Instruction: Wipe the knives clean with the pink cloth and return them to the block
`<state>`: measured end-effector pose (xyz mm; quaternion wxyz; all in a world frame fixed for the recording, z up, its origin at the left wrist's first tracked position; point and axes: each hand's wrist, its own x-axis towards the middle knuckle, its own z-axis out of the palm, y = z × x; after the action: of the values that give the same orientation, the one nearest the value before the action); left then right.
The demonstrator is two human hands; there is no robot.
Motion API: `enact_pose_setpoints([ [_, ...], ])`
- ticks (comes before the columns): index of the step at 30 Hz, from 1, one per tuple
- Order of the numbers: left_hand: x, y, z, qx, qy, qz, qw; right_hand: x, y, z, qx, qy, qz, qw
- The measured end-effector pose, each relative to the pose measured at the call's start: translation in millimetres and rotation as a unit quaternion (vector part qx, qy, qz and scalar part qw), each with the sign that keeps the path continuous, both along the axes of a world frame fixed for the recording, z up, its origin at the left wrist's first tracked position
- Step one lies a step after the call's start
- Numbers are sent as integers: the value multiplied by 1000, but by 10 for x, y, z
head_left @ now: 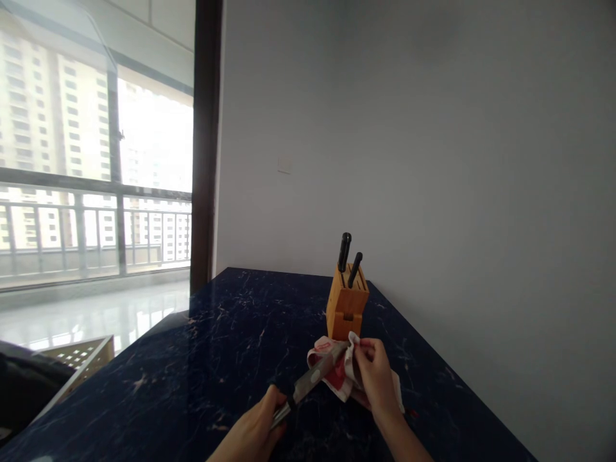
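Observation:
My left hand (260, 420) is closed around the near end of a knife (312, 380), with a dark band showing just past my fingers. The grey blade slants up and to the right, its far end resting against a white and red cloth (341, 387). My right hand (374, 369) pinches a raised fold of that cloth beside the blade tip; part of the cloth hangs under my palm. Just beyond the cloth stands a wooden knife block (346, 308). Two black-handled knives (344, 251) are upright in its slots.
The dark blue marbled table (250, 333) stretches ahead and narrows toward a plain grey wall (457, 192). Its right edge runs along that wall. At lower left, a perforated chair back (79, 353) stands by the table edge. A large window (96, 160) is at the left.

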<state>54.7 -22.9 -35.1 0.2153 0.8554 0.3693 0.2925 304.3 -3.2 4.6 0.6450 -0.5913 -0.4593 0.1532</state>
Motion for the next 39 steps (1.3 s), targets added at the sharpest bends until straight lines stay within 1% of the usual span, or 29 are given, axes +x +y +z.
enact_pose_setpoints([
  [2,-3,4,-17,8,-5,-11,1000,51,26,-34,-14,29,3,999],
  [5,-5,-4,-31,13,-17,-13,1000,36,29,-72,-31,70,24,997],
  [7,-5,-15,-27,16,-31,-8,999,-17,17,-79,-36,122,40,991],
  [10,-10,-30,7,12,-38,-13,999,-98,9,-85,-45,214,56,974],
  [12,-15,-39,44,-9,-25,-15,1000,-124,19,-101,-36,253,47,966],
  [15,-17,-57,100,-43,-14,-9,999,-125,34,-134,-11,278,22,960],
  [17,-13,-75,131,-55,-19,0,998,-122,23,-138,1,254,14,967],
  [18,-9,-85,144,-59,-21,4,998,-125,10,-130,4,223,11,975],
  [20,-4,-106,169,-61,-24,8,998,-144,-25,-97,14,132,14,991],
  [22,0,-125,196,-62,-23,4,998,-172,-56,-53,25,44,27,998],
  [24,0,-136,219,-62,-20,-3,998,-196,-77,-10,29,-12,37,999],
  [29,-7,-116,214,-56,-1,-1,998,-260,-111,50,11,-83,53,995],
  [31,-11,-100,190,-47,-9,-2,999,-325,-135,41,1,-113,76,991],
  [33,-15,-92,173,-41,-19,-1,999,-410,-162,16,-6,-143,115,983],
  [35,-18,-97,176,-42,-21,3,999,-481,-184,-9,-6,-165,155,974],
  [36,-20,-104,187,-44,-19,3,999,-500,-190,-15,-1,-171,164,971],
  [37,-21,-114,202,-46,-16,4,999,-503,-192,-14,4,-176,161,971],
  [39,-20,-137,242,-49,-8,3,999,-462,-186,9,17,-180,121,976],
])
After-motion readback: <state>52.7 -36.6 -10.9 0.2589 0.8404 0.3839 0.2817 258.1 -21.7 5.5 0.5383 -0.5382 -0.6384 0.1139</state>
